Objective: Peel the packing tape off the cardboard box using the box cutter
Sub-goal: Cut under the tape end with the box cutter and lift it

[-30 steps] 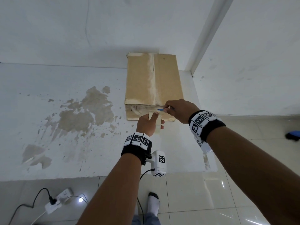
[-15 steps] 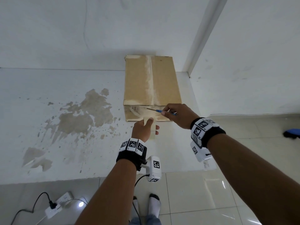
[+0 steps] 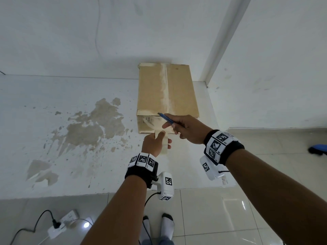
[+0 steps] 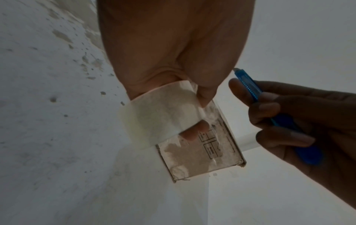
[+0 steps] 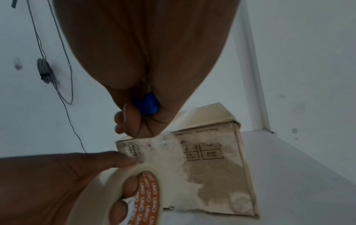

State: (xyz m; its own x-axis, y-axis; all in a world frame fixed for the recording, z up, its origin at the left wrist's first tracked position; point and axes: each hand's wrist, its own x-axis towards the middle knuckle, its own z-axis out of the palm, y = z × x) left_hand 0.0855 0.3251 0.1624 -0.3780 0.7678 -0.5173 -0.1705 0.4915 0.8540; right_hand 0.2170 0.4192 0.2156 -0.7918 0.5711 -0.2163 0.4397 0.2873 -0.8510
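A brown cardboard box [image 3: 166, 92] lies on a white raised ledge against the wall, with whitish torn tape residue along its top seam and front face [image 5: 192, 167]. My left hand [image 3: 154, 142] grips a roll of pale tape [image 4: 154, 121] with an orange core [image 5: 148, 190], just in front of the box's lower front edge. My right hand [image 3: 187, 128] holds a blue box cutter [image 3: 165, 117], tip pointing left at the box's top front edge. In the right wrist view only the cutter's butt end [image 5: 147, 105] shows.
The ledge [image 3: 53, 103] has a large brown stain [image 3: 92, 128] left of the box. A wall corner post [image 3: 221, 41] rises right of the box. On the tiled floor lie a power strip with cable [image 3: 62, 225] and a blue object [image 3: 318, 149].
My right hand has lifted the cutter from the box's front face and drawn back to the right. My left hand with the roll has pulled slightly away from the box.
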